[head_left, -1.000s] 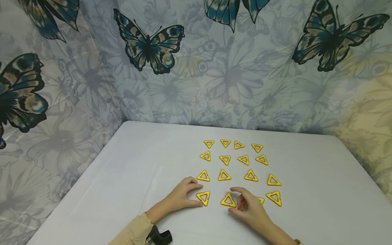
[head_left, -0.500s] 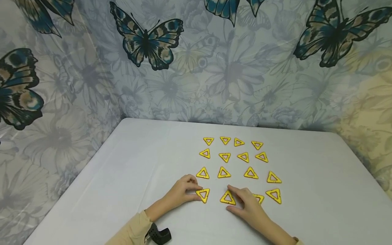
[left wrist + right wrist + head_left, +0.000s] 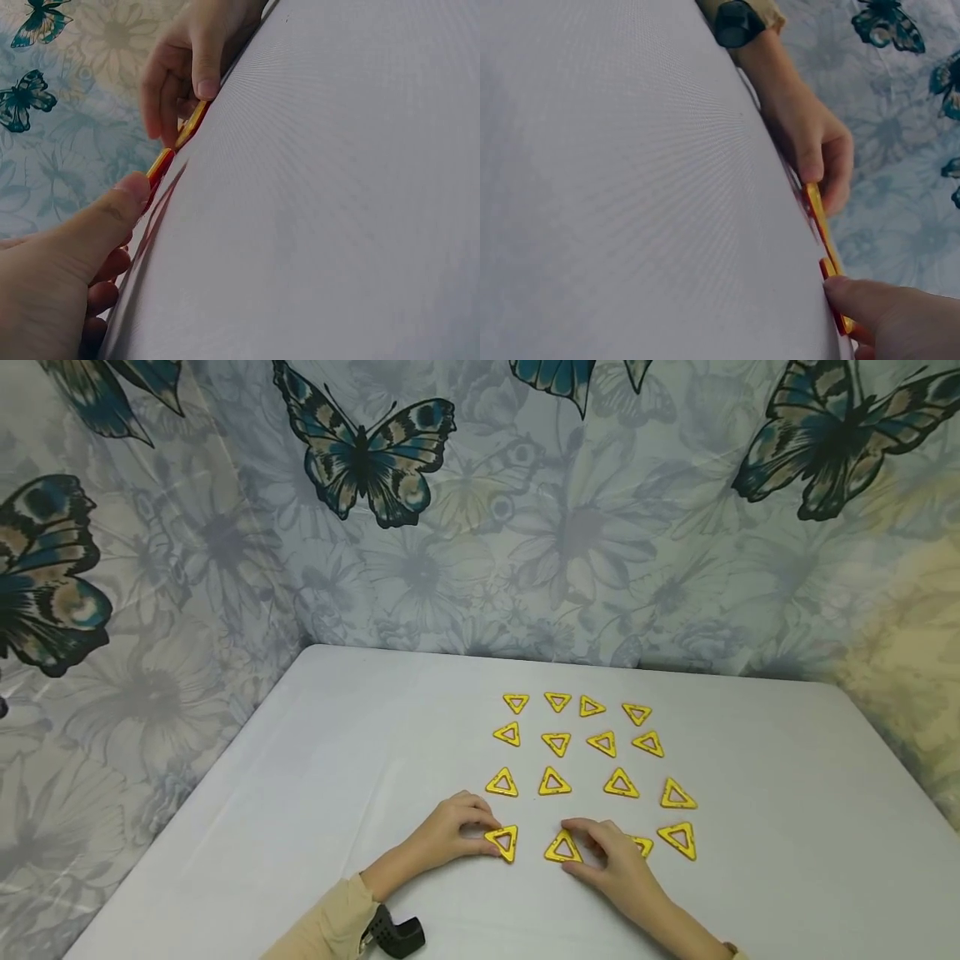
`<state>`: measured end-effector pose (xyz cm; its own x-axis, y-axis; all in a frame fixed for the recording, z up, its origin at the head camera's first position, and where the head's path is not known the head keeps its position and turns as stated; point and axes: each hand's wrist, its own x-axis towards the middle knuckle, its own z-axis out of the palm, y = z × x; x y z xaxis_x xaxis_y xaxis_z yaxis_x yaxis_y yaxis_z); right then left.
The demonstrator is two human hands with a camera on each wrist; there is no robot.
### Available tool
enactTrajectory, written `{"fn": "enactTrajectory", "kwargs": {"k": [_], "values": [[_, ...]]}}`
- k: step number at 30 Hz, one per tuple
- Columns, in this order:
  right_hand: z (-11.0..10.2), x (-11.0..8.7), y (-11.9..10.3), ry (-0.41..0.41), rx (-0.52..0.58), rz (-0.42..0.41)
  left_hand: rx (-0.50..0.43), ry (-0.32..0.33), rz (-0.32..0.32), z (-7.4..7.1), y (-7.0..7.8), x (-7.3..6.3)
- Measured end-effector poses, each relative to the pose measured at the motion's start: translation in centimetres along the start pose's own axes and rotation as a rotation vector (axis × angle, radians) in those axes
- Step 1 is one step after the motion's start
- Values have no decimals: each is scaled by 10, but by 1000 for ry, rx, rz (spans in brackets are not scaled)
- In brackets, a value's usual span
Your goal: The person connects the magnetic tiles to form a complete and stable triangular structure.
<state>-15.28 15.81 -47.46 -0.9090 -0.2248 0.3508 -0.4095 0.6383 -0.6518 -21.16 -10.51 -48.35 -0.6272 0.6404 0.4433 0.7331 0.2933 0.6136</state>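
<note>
In the head view my left hand (image 3: 453,833) pinches a yellow triangular ring (image 3: 513,843) at its left side, between thumb and fingers. To the right, my right hand (image 3: 617,870) pinches a second such triangle (image 3: 553,846) from its right side, thumb in front and index finger behind. The left wrist view shows the left triangle (image 3: 160,166) edge-on, yellow above and red below, tilted over its shadow under my left thumb. In the right wrist view, my right thumb presses the other triangle (image 3: 827,268). The two pieces stay apart in the head view.
More yellow triangles lie in rows on the white table (image 3: 337,760). One triangle (image 3: 645,842) is partly hidden behind my right hand, and another (image 3: 688,841) lies farther right. A black wrist device (image 3: 397,937) is on my left wrist. A butterfly-patterned cloth (image 3: 420,577) hangs behind the table.
My left fingers have closed in on the left triangle and now grip it. My right thumb and index finger have come together on the second triangle. The head view has shifted slightly.
</note>
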Motion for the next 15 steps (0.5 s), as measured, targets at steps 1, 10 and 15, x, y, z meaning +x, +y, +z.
{"fn": "enactTrajectory", "kwargs": {"k": [1, 10, 15], "values": [[0, -1, 0, -1, -1, 11, -8, -4, -4, 0, 0, 1], [-1, -3, -1, -9, -3, 35, 2, -9, 35, 0, 2, 2], [-1, -3, 0, -5, 7, 7, -8, 8, 45, 0, 2, 1]]}}
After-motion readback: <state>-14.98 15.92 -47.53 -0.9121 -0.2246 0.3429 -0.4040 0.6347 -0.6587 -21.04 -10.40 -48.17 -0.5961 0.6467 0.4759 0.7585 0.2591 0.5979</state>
